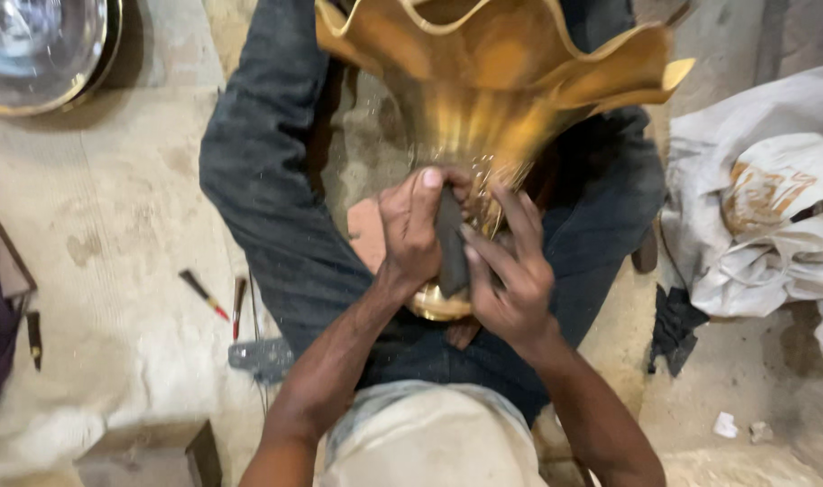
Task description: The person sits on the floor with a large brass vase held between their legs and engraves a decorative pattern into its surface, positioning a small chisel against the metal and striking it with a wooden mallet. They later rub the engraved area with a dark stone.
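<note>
A metalworking workshop, suggested by a dusty concrete floor [114,234], hand tools [204,295] scattered on it (small, red-tipped), a polished metal dish [37,50], crumpled sacks [763,207].

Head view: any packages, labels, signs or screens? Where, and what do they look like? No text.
Bag: on the floor at right, crumpled white plastic with a faded orange-brown print patch.
No signs, screens or other labels show.
Both hands, left and right, press a dark pad on the brass vase, which bears no label.
</note>
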{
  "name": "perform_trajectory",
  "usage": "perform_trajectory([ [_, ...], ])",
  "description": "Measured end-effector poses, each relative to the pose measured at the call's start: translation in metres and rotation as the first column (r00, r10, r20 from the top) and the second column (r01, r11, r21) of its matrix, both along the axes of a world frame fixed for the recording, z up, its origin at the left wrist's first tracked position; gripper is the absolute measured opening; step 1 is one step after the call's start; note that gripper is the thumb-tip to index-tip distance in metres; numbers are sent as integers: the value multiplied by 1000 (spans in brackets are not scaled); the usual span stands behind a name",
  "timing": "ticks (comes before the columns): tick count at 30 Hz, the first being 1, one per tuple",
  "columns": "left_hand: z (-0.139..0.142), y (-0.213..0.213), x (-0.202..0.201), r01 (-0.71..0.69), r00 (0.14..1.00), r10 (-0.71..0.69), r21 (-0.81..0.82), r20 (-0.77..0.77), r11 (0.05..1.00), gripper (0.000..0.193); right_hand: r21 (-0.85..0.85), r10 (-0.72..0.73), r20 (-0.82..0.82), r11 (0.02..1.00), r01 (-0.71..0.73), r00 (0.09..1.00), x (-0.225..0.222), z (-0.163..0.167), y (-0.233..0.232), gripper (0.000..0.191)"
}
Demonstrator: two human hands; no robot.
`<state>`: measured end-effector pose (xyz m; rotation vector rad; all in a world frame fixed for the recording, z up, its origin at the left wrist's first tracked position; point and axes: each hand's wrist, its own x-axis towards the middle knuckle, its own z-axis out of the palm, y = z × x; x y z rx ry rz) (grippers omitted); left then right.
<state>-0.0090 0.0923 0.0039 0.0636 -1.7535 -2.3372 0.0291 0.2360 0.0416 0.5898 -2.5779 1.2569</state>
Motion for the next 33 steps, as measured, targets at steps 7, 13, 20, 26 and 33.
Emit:
perform_trajectory([
  [7,0,1,-3,20,999,-21,43,27,999,42,28,20,1,999,-20,1000,16,1,10,25],
  [13,0,-1,-2,0,999,0,-4,-53,1000,43,16,15,-49,1000,-14,999,-8,-25,4,26],
  [20,-9,0,0,14,999,-14,-4,-46,1000,43,56,5,-24,998,-3,1000,15,-11,8,26],
  [26,0,1,0,6,1000,-4,57,-26,998,42,37,23,-46,999,-21,999,12,-3,6,27],
  [33,-6,1,-1,-13,1000,12,61,8,998,41,-4,48,-77,999,-48,996,-14,-6,-7,26],
])
